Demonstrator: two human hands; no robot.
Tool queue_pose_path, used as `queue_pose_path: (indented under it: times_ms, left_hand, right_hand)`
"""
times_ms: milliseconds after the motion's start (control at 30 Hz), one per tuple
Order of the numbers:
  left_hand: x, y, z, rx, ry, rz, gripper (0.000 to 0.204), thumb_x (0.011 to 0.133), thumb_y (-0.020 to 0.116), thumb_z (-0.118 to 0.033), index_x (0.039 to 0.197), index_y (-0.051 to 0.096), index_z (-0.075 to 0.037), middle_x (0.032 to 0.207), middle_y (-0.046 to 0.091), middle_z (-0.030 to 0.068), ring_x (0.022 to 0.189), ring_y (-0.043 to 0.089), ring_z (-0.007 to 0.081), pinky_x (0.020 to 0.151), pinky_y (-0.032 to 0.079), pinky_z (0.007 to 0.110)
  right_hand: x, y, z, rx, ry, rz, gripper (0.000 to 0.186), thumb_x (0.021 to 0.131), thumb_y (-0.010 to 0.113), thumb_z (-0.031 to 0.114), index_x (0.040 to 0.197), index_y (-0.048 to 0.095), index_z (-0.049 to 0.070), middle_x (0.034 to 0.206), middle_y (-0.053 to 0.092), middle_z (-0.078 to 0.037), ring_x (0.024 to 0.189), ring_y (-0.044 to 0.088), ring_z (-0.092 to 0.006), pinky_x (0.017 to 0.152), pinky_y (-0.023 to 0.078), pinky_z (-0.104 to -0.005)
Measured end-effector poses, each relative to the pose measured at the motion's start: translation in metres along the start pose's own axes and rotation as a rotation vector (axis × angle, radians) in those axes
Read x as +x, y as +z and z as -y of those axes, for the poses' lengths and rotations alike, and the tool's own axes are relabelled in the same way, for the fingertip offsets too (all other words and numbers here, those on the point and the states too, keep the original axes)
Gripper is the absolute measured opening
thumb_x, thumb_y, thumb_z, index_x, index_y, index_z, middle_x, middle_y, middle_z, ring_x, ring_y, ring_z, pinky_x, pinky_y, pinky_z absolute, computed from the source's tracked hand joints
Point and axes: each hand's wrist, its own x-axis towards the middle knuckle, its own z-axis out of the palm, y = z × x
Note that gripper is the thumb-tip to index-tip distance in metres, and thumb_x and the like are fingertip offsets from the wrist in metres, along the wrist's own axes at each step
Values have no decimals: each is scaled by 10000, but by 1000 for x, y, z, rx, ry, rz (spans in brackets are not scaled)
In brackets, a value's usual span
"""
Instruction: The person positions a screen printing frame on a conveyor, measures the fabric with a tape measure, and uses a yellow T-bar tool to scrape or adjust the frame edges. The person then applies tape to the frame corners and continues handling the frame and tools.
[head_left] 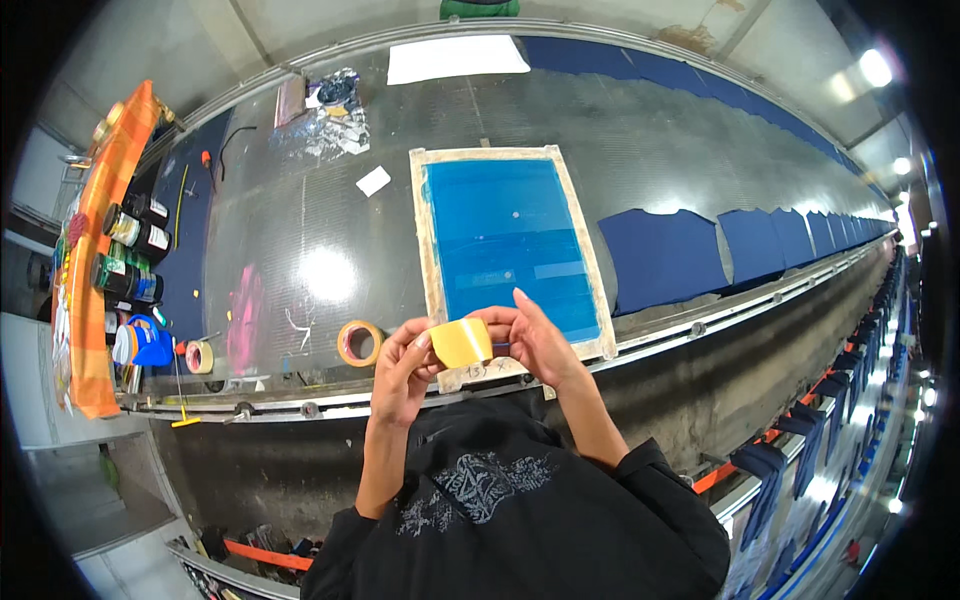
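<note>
Between my hands, above the near edge of a framed blue printing screen (505, 230), is a roll of yellow tape (462, 343). My left hand (402, 372) grips its left side, thumb in front. The curled fingers of my right hand (540, 345) hold its right side, while the thumb points up, away from the roll. The screen lies on the long dark table (300, 220), its pale frame partly covered by my hands. Left of my left hand, a second tape roll (359, 343) with an orange-brown rim rests on the table.
At the far left, an orange-covered shelf (95, 330) holds several dark jars (135, 232). A cream tape roll (199, 357) sits nearby. Dark blue fabric pieces (662, 258) line the table's right side. A white sheet (458, 60) and an ink-stained patch (335, 120) lie farther back.
</note>
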Motion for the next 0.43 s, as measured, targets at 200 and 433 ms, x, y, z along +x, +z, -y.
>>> queue_pose_path:
  times_ms: [200, 433]
  left_hand:
    - [-4, 14, -7, 382, 36, -310, 275, 1066, 594, -122, 1268, 659, 53, 1097, 752, 129, 916, 744, 162, 813, 617, 283]
    - [-9, 19, -6, 731, 68, -381, 258, 1066, 594, -121, 1233, 683, 54, 1078, 752, 134, 951, 750, 183, 823, 635, 312]
  right_hand:
    - [-15, -9, 0, -7, -153, -120, 274, 1031, 658, 255, 1117, 711, 0, 893, 708, -29, 741, 633, -119, 681, 514, -280]
    - [-11, -4, -7, -613, -175, -356, 193, 939, 790, 213, 968, 763, 24, 807, 706, 8, 723, 602, -43, 663, 451, -201]
